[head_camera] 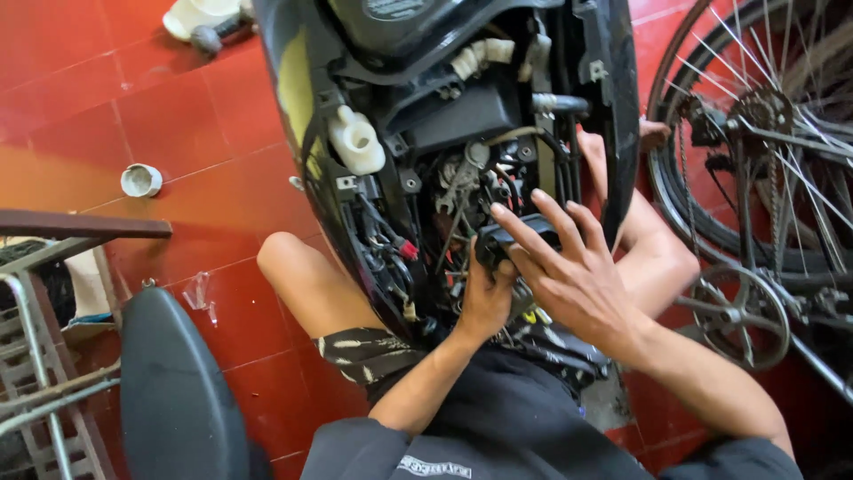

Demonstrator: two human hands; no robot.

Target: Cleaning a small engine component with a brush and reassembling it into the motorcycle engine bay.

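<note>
Head view: both hands inside the opened black plastic scooter body (pixel 613 107), among its wiring. Left hand (pixel 484 302) is closed around a small black plastic part (pixel 515 238) from below. Right hand (pixel 569 267) is open, fingers spread, palm resting on the same part. White plastic reservoir cap (pixel 357 140) sits up-left of it. Silver spoked bicycle wheel (pixel 764 133) stands right, on the red tiled floor (pixel 160 116).

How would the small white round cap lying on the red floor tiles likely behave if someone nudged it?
The white cap looks small and hollow, so probably light and easy to slide on the smooth red floor. It seems to sit on a flat face, so it should skid rather than roll, unless tipped onto its round edge.
</note>
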